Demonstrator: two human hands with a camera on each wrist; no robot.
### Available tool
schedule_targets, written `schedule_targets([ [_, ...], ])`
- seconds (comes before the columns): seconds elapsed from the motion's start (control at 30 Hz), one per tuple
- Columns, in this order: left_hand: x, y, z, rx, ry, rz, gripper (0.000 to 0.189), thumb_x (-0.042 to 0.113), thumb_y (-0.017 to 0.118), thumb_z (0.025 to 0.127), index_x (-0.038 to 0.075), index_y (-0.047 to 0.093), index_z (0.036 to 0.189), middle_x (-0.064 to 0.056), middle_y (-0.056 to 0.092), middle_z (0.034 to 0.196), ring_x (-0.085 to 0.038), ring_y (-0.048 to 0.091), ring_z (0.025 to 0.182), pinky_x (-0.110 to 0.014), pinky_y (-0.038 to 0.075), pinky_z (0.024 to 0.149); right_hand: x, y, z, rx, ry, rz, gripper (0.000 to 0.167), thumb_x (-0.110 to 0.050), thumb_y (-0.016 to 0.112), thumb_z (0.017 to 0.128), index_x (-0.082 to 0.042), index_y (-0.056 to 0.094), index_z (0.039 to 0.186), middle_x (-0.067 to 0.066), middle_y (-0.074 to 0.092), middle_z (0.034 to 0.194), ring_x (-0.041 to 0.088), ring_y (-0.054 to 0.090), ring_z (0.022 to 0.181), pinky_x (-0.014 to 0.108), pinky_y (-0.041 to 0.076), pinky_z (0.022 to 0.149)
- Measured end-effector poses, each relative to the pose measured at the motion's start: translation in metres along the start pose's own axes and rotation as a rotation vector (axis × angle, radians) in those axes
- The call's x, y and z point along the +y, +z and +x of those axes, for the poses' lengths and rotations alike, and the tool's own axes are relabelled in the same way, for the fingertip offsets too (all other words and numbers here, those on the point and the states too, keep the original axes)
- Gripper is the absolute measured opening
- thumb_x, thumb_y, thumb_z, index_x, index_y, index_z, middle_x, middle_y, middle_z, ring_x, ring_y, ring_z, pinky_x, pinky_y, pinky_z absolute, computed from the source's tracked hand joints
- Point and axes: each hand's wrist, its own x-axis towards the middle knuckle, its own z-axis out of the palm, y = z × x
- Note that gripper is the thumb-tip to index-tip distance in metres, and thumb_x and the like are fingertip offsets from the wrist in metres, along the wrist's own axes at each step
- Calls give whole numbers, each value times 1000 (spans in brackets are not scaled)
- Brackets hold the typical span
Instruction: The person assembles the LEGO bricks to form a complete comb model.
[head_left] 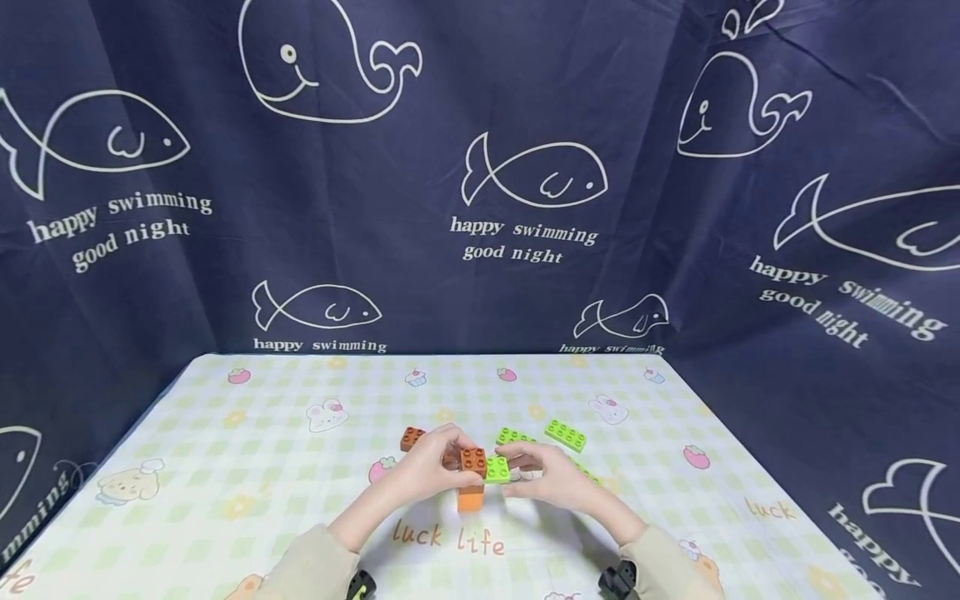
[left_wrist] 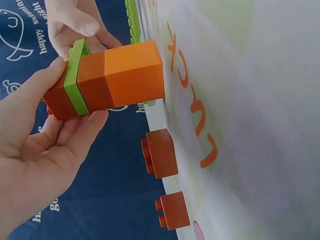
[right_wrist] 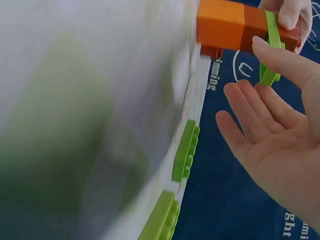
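A small tower of building blocks stands on the table in front of me. At its base is an orange block [left_wrist: 135,72], with a brown block [left_wrist: 93,82] on it. Above that a thin green block [head_left: 497,470] juts out to the right, and another brown block [head_left: 472,461] tops the tower. My left hand [head_left: 437,460] pinches this top block between thumb and fingers. My right hand [head_left: 558,478] is beside the green block's free end, its fingers extended and spread around that end, with nothing gripped in the right wrist view.
Two loose brown blocks, one [left_wrist: 161,154] nearer the tower and one [left_wrist: 175,211] farther off, lie on the left. Several thin green blocks [head_left: 566,435] lie behind and beside my right hand. A patterned cloth [head_left: 300,467] covers the table; a dark blue curtain [head_left: 420,275] hangs behind.
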Motion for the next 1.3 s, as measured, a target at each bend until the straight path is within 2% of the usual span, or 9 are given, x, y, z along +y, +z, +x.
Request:
schedule_targets([
  [0.1, 0, 1, 0, -4, -5, -8, 34, 30, 76, 77, 12, 62, 101, 3, 59, 97, -14, 54, 85, -30, 50, 74, 5, -3, -4, 34, -8, -24, 48, -16, 71, 82, 3, 55, 123, 16, 63, 116, 32, 62, 103, 45, 48, 94],
  [0.23, 0, 1, 0, -1, -11, -14, 34, 31, 76, 77, 12, 62, 102, 3, 59, 97, -12, 52, 84, -29, 49, 73, 10, -8, -9, 124, 7, -80, 40, -15, 69, 83, 3, 58, 118, 15, 65, 110, 31, 63, 100, 42, 50, 90],
  [0.43, 0, -2, 0, 13, -21, -18, 35, 30, 77, 77, 11, 61, 102, 3, 59, 97, -12, 51, 83, -26, 47, 71, 14, -15, -12, 229, 58, -132, 42, -13, 71, 80, 6, 58, 116, 21, 64, 111, 36, 62, 99, 48, 51, 87],
  [0.6, 0, -1, -1, 8, -21, -22, 35, 30, 77, 77, 10, 61, 102, 3, 58, 96, -12, 50, 81, -23, 44, 69, 20, -20, -18, 317, 168, -225, 46, -15, 76, 76, 3, 61, 115, 17, 64, 113, 33, 61, 100, 47, 51, 88],
  [0.73, 0, 0, -1, 1, -17, -23, 36, 30, 77, 77, 10, 62, 102, 3, 58, 95, -13, 50, 81, -22, 44, 69, 25, -24, -24, 376, 271, -300, 49, -20, 80, 71, 0, 63, 113, 12, 63, 108, 31, 61, 97, 45, 51, 86],
  [0.83, 1, 0, 0, -4, -15, -18, 36, 31, 77, 76, 11, 62, 102, 3, 58, 96, -13, 51, 83, -24, 45, 71, 30, -27, -29, 389, 322, -334, 52, -23, 81, 69, 0, 63, 112, 10, 62, 104, 28, 60, 95, 43, 52, 83],
  [1.07, 2, 0, 1, -8, -23, -14, 34, 33, 77, 76, 13, 62, 99, 3, 59, 97, -13, 51, 85, -26, 45, 73, 39, -34, -34, 400, 331, -336, 51, -21, 81, 70, 3, 63, 110, 14, 64, 103, 28, 62, 90, 41, 53, 80],
  [1.3, 2, 0, 0, -5, -32, -14, 33, 32, 77, 76, 13, 61, 99, 4, 58, 96, -12, 50, 83, -24, 45, 72, 37, -37, -37, 382, 399, -347, 56, -22, 82, 68, 8, 60, 110, 16, 63, 101, 26, 63, 86, 40, 54, 78],
])
